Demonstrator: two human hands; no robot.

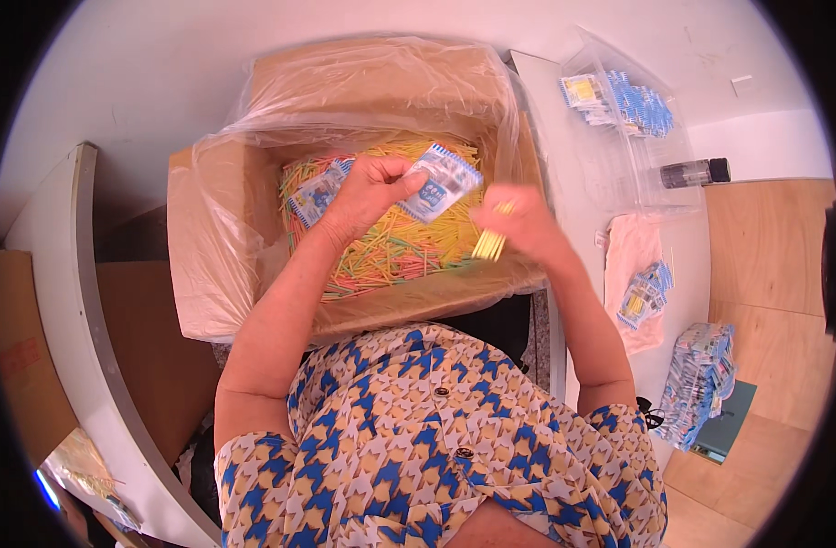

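My left hand [368, 194] pinches a small blue-and-white plastic packet [443, 179] between thumb and fingers, above a large cardboard box [372, 80] lined with clear plastic. Just to the right, my right hand [526, 224], a little blurred by motion, is closed around a small bundle of thin yellow sticks [487, 245]. The bundle points down out of the fist and is apart from the packet. Loose sticks [381, 265] in yellow, pink, orange and green cover the inside of the box. Another similar packet [316, 194] lies on them, left of my left wrist.
On the white table at right, a clear plastic bin [610, 169] holds several packets [642, 105]. A dark-capped bottle [695, 173] lies by it. More packets [646, 294] rest on a pink cloth [626, 247]. A packet stack [697, 384] stands nearer me. A white panel edge [87, 310] rises at left.
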